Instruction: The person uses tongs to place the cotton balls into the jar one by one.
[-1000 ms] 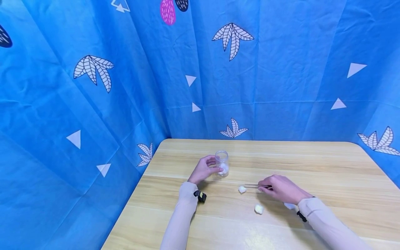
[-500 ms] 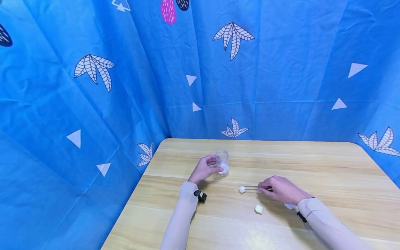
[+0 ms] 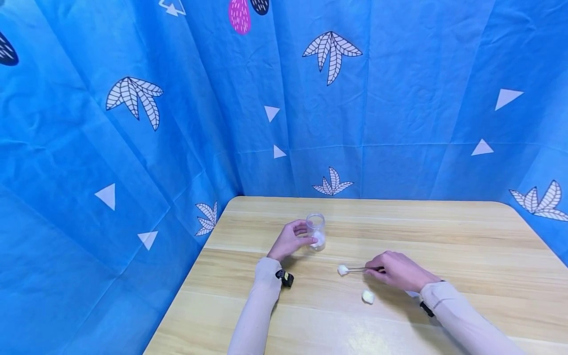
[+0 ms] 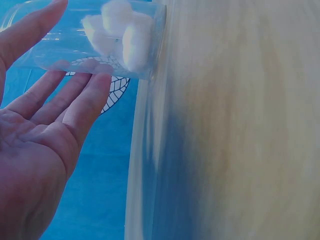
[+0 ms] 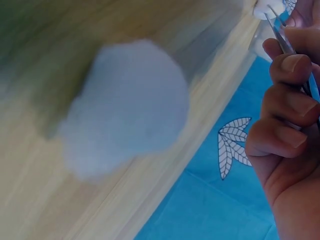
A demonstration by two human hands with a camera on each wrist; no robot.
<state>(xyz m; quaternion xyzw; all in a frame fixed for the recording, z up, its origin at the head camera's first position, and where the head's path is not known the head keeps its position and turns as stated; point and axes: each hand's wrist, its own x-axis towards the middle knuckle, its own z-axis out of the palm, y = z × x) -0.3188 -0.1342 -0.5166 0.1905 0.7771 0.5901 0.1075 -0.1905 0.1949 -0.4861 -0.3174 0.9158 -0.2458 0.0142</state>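
My left hand point(image 3: 290, 240) holds a clear jar point(image 3: 315, 224) upright on the wooden table, thumb on one side and fingers on the other. Several white cotton balls point(image 4: 122, 35) lie in the bottom of the jar, which has no lid on. In my right hand point(image 3: 401, 270) is a pair of metal tweezers point(image 3: 357, 269), pinched between thumb and fingers. The tweezers' tips reach a cotton ball point(image 3: 343, 269) to the right of the jar; a firm grip on it cannot be made out. Another cotton ball point(image 3: 368, 296) lies nearer me, large in the right wrist view.
A pale thing point(image 3: 412, 294) shows partly under my right wrist, mostly hidden. The wooden table point(image 3: 479, 236) extends to both sides and behind the jar. A blue patterned curtain point(image 3: 399, 98) hangs along its back and left edges.
The tweezers' arms have drawn closer together at the cotton ball. My right hand has shifted very slightly left, and my left hand stays on the jar.
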